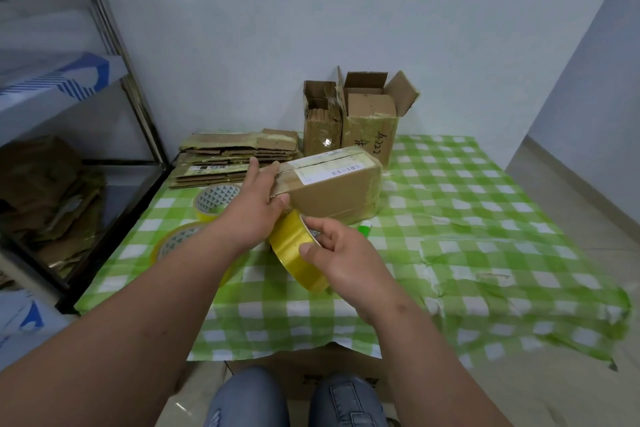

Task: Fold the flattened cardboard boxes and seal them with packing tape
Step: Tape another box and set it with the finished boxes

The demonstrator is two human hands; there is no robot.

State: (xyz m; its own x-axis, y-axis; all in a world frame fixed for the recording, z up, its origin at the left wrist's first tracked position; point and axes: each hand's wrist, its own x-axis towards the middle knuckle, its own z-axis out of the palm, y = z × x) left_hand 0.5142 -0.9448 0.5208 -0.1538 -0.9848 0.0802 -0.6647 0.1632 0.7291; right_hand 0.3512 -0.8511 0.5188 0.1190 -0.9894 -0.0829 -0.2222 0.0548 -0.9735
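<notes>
While your left hand [258, 204] grips the near end of the box [329, 184], your right hand [341, 253] pinches the tape roll [294, 246] just below that end, the box's long axis running away rightward.

View: head, single wide-angle camera, worn on the person's head. Position: above a seated person's knees [298, 399], at the near edge of the checked tablecloth [485, 218]. Facing: forward and steeply down, toward the pale wall [311, 10] behind the table. Nearness: close; both forearms run in from the bottom edge, left hand [254, 208] and right hand [341, 258] near frame centre. Edges: metal shelving [114, 45] at left, floor [571, 191] at right; straight lines bow outward. Shared coverage: only one view supplied.
</notes>
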